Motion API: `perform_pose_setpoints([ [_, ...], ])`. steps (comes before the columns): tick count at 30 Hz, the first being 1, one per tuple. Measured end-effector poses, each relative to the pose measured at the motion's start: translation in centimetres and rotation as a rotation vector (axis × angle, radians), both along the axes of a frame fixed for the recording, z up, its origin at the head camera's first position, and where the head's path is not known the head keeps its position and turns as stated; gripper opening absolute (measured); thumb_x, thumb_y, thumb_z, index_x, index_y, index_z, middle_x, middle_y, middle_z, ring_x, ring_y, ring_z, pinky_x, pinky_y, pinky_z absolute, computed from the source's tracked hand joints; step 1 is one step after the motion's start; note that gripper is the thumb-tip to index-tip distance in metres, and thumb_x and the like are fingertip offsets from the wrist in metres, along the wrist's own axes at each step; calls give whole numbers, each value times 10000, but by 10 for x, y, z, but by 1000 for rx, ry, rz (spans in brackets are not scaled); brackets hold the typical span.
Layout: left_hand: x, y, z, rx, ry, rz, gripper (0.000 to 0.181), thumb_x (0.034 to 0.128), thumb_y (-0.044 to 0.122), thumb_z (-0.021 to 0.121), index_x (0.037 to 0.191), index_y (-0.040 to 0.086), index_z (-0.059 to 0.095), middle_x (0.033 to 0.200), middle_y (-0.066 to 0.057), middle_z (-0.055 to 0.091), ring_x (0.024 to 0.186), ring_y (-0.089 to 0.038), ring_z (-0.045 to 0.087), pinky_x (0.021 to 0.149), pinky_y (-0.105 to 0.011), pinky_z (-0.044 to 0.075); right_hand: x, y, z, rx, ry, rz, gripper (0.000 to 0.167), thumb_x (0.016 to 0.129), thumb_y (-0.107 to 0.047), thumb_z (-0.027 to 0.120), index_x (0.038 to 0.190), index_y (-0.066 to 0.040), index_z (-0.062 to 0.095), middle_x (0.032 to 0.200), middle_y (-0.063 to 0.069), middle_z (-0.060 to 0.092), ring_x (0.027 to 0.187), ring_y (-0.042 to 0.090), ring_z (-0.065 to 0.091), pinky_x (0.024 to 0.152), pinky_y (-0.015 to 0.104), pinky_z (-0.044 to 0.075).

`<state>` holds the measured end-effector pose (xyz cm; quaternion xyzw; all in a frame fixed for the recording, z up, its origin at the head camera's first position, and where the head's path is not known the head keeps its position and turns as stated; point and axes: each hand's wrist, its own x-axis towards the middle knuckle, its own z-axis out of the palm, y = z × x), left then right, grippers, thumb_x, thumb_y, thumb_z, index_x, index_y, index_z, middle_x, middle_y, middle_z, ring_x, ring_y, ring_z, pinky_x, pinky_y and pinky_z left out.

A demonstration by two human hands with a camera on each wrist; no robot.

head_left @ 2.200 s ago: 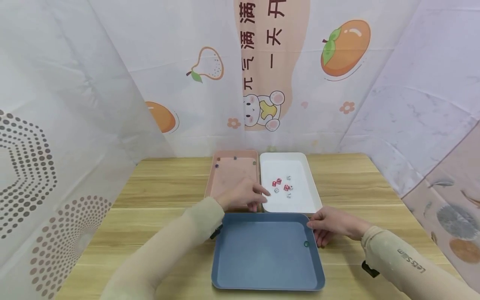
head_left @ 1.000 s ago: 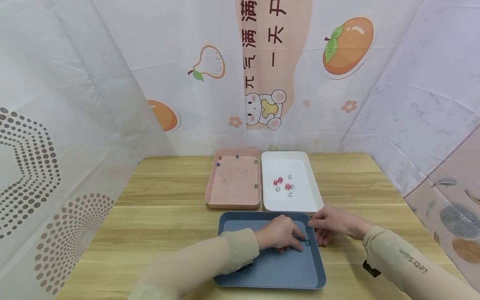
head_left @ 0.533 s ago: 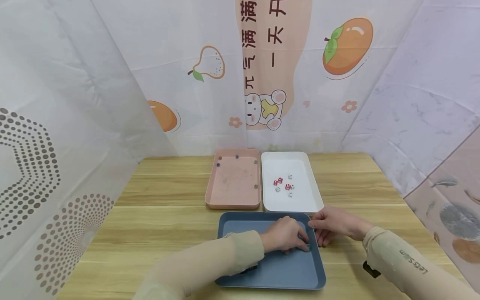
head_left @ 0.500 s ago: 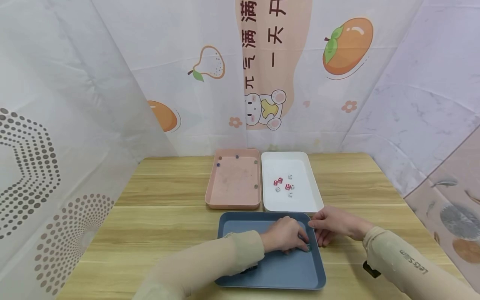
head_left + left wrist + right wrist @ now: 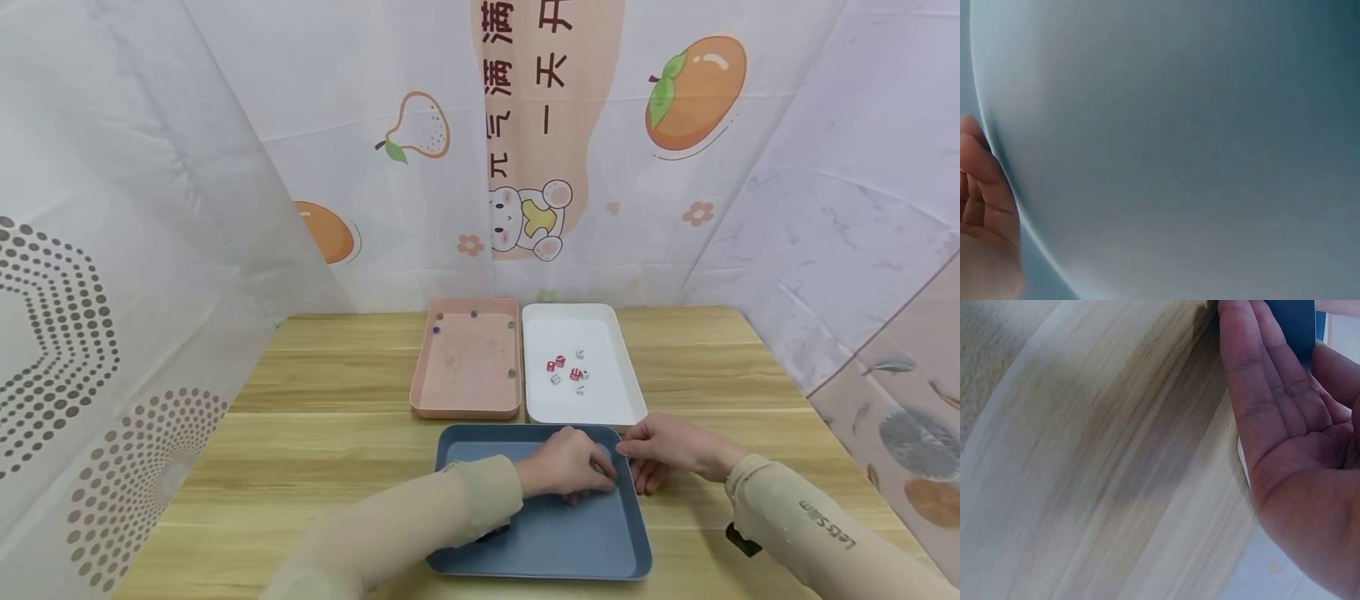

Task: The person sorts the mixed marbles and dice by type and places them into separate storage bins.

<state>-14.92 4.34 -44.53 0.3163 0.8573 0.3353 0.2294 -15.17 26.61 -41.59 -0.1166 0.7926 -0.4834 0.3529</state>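
My left hand (image 5: 572, 462) is inside the blue tray (image 5: 555, 542), near its right wall, with thumb and fingers drawn together. The green glass marble that lay there is hidden by these fingertips, which appear to pinch it. Only part of the curled left hand (image 5: 988, 219) shows in the left wrist view. My right hand (image 5: 671, 450) grips the tray's right rim by the far corner. In the right wrist view, the thumb and fingers of the right hand (image 5: 1310, 456) lie on either side of the blue tray wall (image 5: 1291, 328).
Behind the blue tray stands a pink tray (image 5: 468, 400) with several marbles along its walls. Beside it, a white tray (image 5: 588, 408) holds several red and clear or white dice (image 5: 575, 374). All rest on a wooden table (image 5: 315, 425), with a printed curtain (image 5: 337, 150) behind.
My left hand has come from beside the pink tray into the blue tray and closed over the green marble, then shifted slightly back. Another marble now shows in the pink tray. My right hand stays put.
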Motion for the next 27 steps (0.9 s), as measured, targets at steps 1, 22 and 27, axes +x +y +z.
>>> perform_pose_setpoints([
  [1,-2,-3,2,25,-20,-2,106,924,185,778,1018,176,826,502,75,596,365,-59,541,400,-195,507,0,0,0,0,0,0,293,1054,-197,576,933,32,713,797,186,738,706,253,724,660,402,641],
  [22,-72,-88,38,155,-42,277,160,951,270,749,1091,207,796,612,-55,638,492,-164,569,467,-248,452,2,-3,3,12,13,-7,296,1043,-190,594,883,42,686,791,194,727,715,267,718,658,416,638],
  [27,-95,-105,43,192,-19,338,169,965,265,735,1106,195,794,632,-61,627,535,-179,582,499,-263,477,1,-5,3,19,0,-15,297,1042,-200,597,883,36,680,801,190,730,731,266,719,665,409,638],
])
